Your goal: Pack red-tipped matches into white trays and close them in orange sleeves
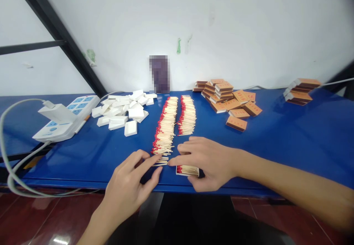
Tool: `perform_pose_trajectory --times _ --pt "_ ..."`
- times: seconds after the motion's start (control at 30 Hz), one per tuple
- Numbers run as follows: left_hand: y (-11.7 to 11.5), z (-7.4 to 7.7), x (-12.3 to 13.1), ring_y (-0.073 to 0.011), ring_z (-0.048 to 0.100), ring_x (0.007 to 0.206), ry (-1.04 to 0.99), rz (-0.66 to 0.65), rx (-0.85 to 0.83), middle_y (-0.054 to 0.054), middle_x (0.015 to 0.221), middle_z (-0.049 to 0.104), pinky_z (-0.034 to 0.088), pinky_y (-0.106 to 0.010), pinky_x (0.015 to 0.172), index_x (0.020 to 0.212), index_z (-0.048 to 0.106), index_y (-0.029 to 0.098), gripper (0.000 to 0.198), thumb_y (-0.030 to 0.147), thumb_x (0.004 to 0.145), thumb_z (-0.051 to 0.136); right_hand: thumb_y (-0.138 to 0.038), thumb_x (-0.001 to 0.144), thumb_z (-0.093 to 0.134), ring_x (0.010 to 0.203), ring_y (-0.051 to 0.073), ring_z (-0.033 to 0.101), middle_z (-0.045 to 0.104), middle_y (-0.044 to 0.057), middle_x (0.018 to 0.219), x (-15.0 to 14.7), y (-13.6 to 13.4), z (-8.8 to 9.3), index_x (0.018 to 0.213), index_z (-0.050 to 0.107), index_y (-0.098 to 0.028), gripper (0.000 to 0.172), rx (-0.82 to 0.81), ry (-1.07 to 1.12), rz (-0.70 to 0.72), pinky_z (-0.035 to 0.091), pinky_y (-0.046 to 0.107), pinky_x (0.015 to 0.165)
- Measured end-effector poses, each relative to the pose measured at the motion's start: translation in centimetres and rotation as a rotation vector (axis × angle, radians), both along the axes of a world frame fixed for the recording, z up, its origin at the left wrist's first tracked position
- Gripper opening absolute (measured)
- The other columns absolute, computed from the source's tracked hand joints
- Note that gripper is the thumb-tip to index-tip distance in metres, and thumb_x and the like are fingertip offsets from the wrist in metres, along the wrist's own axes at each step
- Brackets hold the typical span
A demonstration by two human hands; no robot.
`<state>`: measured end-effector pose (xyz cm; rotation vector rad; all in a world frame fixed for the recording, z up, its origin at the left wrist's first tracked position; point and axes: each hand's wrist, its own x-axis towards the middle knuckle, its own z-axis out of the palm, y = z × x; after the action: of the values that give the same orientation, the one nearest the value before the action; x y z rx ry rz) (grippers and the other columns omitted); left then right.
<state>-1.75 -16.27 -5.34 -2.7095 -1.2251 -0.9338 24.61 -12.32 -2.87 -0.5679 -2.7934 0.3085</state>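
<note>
A long row of red-tipped matches (166, 123) runs down the middle of the blue table, with a shorter row of matches (188, 116) to its right. At the near end of the long row, my left hand (132, 178) has its index finger and thumb apart beside a few loose matches (163, 161). My right hand (207, 160) reaches over a white matchbox tray (182, 174) filled with matches. Its index finger is stretched to the stick ends of those loose matches, and its thumb lies at the tray's near right side. Other fingers are partly hidden.
White empty trays (121, 108) lie heaped at the left. Orange matchbox sleeves (232, 101) are piled at the back right, with another small stack (301, 90) farther right. A white power strip (69, 117) with cables stands left. A blurred dark panel (160, 73) leans on the wall.
</note>
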Motion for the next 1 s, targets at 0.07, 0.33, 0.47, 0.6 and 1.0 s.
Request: perform_pose_trajectory --times 0.07,0.33,0.47,0.6,1.0 --pt "0.04 0.03 0.05 -0.0167 0.061 0.086 0.004 0.007 -0.007 -0.006 0.096 0.06 0.05 -0.028 0.077 0.118 0.067 0.017 0.024 0.023 0.098 0.057 -0.026 0.08 0.056 0.07 0.017 0.047 0.056 0.003 0.085 0.01 0.04 -0.03 0.128 0.062 -0.016 0.05 -0.004 0.004 -0.006 0.036 0.032 0.068" --pt "0.16 0.02 0.05 -0.0182 0.061 0.09 0.026 0.026 -0.045 -0.007 0.1 0.06 0.05 -0.029 0.079 0.119 0.066 0.018 0.025 0.026 0.099 0.055 -0.028 0.078 0.058 0.072 0.018 0.052 0.06 0.004 0.089 0.05 0.12 -0.06 0.126 0.063 -0.015 0.05 -0.031 0.035 -0.022 0.039 0.033 0.069" --pt "0.16 0.02 0.04 -0.018 0.06 0.091 0.034 0.017 -0.061 -0.006 0.1 0.059 0.05 -0.029 0.08 0.121 0.065 0.018 0.025 0.026 0.099 0.054 -0.029 0.078 0.057 0.073 0.019 0.052 0.061 0.005 0.089 0.08 0.1 -0.14 0.123 0.065 -0.014 0.048 -0.025 0.039 -0.025 0.039 0.033 0.069" --pt "0.18 0.07 0.12 -0.0177 0.059 0.089 0.042 0.017 -0.06 -0.006 0.1 0.057 0.049 -0.03 0.079 0.122 0.064 0.018 0.026 0.026 0.1 0.053 -0.028 0.078 0.057 0.071 0.018 0.051 0.062 0.005 0.088 0.09 0.18 -0.07 0.125 0.066 -0.012 0.05 -0.009 0.043 -0.031 0.037 0.032 0.068" --pt "0.14 0.29 0.15 -0.0172 0.058 0.089 0.062 0.016 -0.074 -0.005 0.1 0.056 0.047 -0.029 0.079 0.119 0.064 0.017 0.023 0.026 0.1 0.053 -0.028 0.078 0.058 0.07 0.018 0.049 0.061 0.004 0.087 0.08 0.23 0.07 0.12 0.067 -0.013 0.045 -0.017 0.018 -0.031 0.034 0.032 0.067"
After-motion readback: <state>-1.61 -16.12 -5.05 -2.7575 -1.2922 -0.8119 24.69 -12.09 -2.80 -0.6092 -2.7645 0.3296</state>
